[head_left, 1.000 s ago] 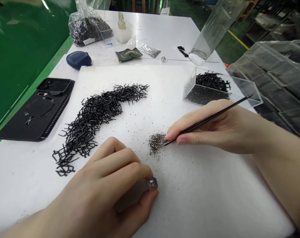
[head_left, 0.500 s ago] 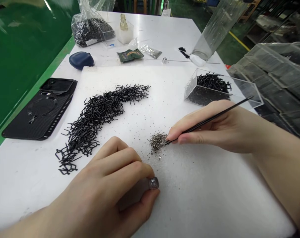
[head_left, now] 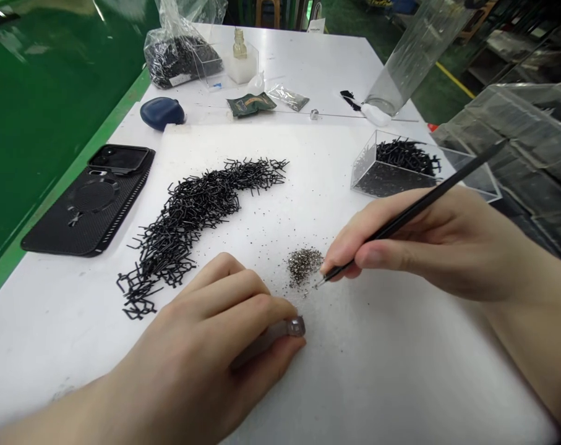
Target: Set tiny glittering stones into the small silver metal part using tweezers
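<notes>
Between the thumb and fingers of my left hand (head_left: 215,346) is a small clear, cube-like piece (head_left: 296,326); part of it is hidden by the fingers. My right hand (head_left: 428,247) grips a slim black pen-like tool (head_left: 414,213), slanting down to a fine tip. That tip sits just beside a little heap of tiny shiny metallic bits (head_left: 304,264), whose stray grains spread over the white mat (head_left: 382,371). Left of the heap lies a long curved pile of short bent black pieces (head_left: 196,207).
A clear box (head_left: 391,164) of black pieces stands behind my right hand. A black phone case (head_left: 92,198) and a dark blue rounded object (head_left: 162,113) lie left. Farther back are a green packet (head_left: 251,105), a small bottle (head_left: 239,46), a bag of black pieces (head_left: 180,59) and a tall clear cylinder (head_left: 407,62).
The black tool's tip has come out of the metallic heap to its near right edge, and the tool is tilted up more. My left hand keeps its hold on the clear piece.
</notes>
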A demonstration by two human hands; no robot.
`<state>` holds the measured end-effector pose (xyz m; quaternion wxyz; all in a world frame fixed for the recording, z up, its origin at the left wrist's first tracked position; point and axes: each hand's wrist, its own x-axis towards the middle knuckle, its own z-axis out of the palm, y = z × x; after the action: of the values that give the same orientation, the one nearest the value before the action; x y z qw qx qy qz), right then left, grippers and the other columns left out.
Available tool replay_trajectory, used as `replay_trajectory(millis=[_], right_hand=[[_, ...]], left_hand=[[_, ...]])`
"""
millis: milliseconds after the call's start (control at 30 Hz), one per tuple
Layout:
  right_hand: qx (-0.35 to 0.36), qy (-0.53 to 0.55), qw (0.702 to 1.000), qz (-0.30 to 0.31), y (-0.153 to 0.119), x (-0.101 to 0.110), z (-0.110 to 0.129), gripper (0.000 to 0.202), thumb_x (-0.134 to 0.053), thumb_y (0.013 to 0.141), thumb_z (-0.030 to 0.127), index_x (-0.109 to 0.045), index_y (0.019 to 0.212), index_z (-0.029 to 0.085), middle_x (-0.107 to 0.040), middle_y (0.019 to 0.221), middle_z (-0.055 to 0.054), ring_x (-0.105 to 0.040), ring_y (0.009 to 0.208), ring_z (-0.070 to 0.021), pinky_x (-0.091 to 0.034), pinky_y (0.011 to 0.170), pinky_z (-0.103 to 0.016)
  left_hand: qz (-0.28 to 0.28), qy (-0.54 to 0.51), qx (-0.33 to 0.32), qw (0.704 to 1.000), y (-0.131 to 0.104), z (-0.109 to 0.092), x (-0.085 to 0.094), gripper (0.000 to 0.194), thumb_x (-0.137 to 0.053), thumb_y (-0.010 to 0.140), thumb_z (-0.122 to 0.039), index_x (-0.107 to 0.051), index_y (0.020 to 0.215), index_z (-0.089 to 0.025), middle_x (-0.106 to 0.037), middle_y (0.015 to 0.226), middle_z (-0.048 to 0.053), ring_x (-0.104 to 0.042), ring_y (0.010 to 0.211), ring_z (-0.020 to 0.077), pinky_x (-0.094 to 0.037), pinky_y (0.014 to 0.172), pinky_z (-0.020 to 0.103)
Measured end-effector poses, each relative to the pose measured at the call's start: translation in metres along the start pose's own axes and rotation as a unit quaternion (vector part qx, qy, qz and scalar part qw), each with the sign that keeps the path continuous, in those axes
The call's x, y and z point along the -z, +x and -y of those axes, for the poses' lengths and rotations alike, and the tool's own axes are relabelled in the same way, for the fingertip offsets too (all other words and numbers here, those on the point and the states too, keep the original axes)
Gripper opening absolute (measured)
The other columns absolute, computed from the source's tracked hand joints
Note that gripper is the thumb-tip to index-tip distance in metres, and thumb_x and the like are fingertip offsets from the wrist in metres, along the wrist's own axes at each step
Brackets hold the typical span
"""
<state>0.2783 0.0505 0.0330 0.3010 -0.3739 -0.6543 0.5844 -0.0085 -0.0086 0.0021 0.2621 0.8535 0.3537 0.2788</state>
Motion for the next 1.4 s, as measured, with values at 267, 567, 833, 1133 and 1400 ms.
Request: replay_trajectory(millis=[267, 567, 833, 1133, 1400], right_hand=[[-0.007, 0.026, 0.995, 0.098, -0.001, -0.018, -0.004, 0.004, -0.091, 0.103, 0.025, -0.093, 0.101, 0.022, -0.093, 0.097, -0.007, -0.090, 0.091, -0.0221, -0.072, 0.081, -0.027], [0.021, 0.021, 0.993, 0.112, -0.005, -0.015, -0.011, 0.015, -0.089, 0.101, 0.015, -0.094, 0.111, 0.024, -0.094, 0.105, -0.005, -0.090, 0.101, -0.0202, -0.072, 0.090, -0.025], [0.005, 0.040, 0.994, 0.103, -0.002, -0.017, -0.009, 0.011, -0.088, 0.102, 0.015, -0.094, 0.106, 0.023, -0.093, 0.101, -0.005, -0.090, 0.096, -0.0192, -0.072, 0.087, -0.024], [0.013, 0.029, 0.994, 0.101, -0.004, -0.016, -0.011, 0.012, -0.088, 0.101, 0.015, -0.094, 0.107, 0.023, -0.093, 0.101, -0.002, -0.089, 0.097, -0.0157, -0.069, 0.087, -0.019], [0.007, 0.039, 0.994, 0.099, -0.003, -0.018, -0.010, 0.013, -0.087, 0.101, 0.014, -0.094, 0.106, 0.024, -0.092, 0.100, -0.001, -0.088, 0.095, -0.0145, -0.070, 0.088, -0.018]], left_hand=[[0.013, 0.018, -0.021, 1.000, 0.010, -0.004, 0.006, 0.019, -0.072, 0.112, -0.014, -0.079, 0.095, -0.020, -0.074, 0.083, -0.002, -0.065, 0.081, 0.0159, -0.059, 0.076, 0.026], [0.013, 0.005, -0.019, 1.000, 0.005, 0.000, 0.001, 0.023, -0.069, 0.113, -0.014, -0.077, 0.091, -0.018, -0.072, 0.083, -0.001, -0.062, 0.080, 0.0159, -0.055, 0.076, 0.029], [0.021, 0.016, -0.016, 1.000, 0.008, -0.003, 0.005, 0.020, -0.070, 0.112, -0.014, -0.081, 0.095, -0.017, -0.074, 0.082, 0.000, -0.065, 0.081, 0.0169, -0.058, 0.074, 0.028], [0.019, 0.024, -0.027, 0.999, 0.010, -0.003, 0.003, 0.021, -0.071, 0.112, -0.015, -0.081, 0.094, -0.015, -0.074, 0.082, 0.000, -0.065, 0.078, 0.0159, -0.057, 0.073, 0.028], [0.015, 0.019, -0.019, 1.000, 0.006, -0.001, 0.005, 0.017, -0.073, 0.112, -0.015, -0.084, 0.098, -0.015, -0.074, 0.083, 0.000, -0.065, 0.083, 0.0165, -0.057, 0.075, 0.026]])
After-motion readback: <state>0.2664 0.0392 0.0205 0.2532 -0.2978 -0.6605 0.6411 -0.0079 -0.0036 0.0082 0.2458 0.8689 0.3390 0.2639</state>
